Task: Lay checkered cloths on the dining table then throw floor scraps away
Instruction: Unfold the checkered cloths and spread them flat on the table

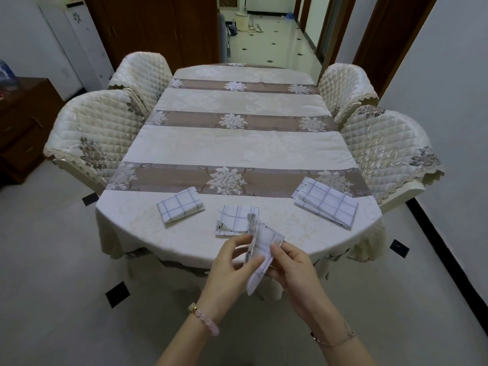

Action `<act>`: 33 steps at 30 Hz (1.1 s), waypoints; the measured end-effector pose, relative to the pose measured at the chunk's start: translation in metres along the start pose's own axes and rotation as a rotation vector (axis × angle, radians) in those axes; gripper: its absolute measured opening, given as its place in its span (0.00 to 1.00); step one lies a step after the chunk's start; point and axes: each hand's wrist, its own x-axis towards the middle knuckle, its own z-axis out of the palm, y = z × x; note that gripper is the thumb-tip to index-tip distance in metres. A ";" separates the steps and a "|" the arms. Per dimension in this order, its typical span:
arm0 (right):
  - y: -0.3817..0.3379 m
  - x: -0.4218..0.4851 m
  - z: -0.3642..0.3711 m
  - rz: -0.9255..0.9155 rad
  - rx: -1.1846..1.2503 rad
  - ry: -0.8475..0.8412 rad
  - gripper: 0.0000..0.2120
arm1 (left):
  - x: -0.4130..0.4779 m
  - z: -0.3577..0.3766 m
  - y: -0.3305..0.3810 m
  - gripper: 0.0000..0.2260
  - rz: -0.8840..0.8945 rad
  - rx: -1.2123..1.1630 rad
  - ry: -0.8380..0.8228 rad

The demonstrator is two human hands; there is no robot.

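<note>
Oval dining table (237, 143) under a cream damask cover crossed by taupe bands with white floral motifs. Just off the table's near edge a person holds a checkered cloth (264, 249) of thin white fabric with a grey grid, folded into a narrow, layered wedge. Its long axis stands nearly upright: the upper end fans over the table's near rim and the lower corner points at the floor (52, 260). The left hand (232, 270) pinches the cloth's left edge between thumb and fingers. The right hand (293, 270) grips its right edge, fingers curled behind.

Three more folded cloths lie flat along the table's near end: the left square (181, 208), the middle piece (235, 220), partly unfolded, and the right rectangle (326, 203), angled toward the table's right side.

Four chairs in quilted cream covers (97, 133) flank the table. The floor is glossy pale tile with small black diamond insets. Dark wooden cabinets (158, 27) stand beyond the table's far end.
</note>
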 end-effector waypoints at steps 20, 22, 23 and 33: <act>-0.014 -0.006 -0.016 -0.030 -0.159 0.169 0.09 | 0.007 -0.041 0.011 0.16 0.101 0.273 0.324; -0.010 -0.007 -0.007 -0.041 -0.094 0.179 0.08 | -0.001 -0.020 0.018 0.13 0.110 0.224 0.176; -0.009 -0.008 -0.002 -0.041 -0.066 0.171 0.08 | -0.004 -0.009 0.020 0.13 0.111 0.216 0.123; -0.002 -0.013 0.009 -0.044 0.073 0.098 0.10 | -0.001 0.009 0.012 0.08 0.111 0.045 0.119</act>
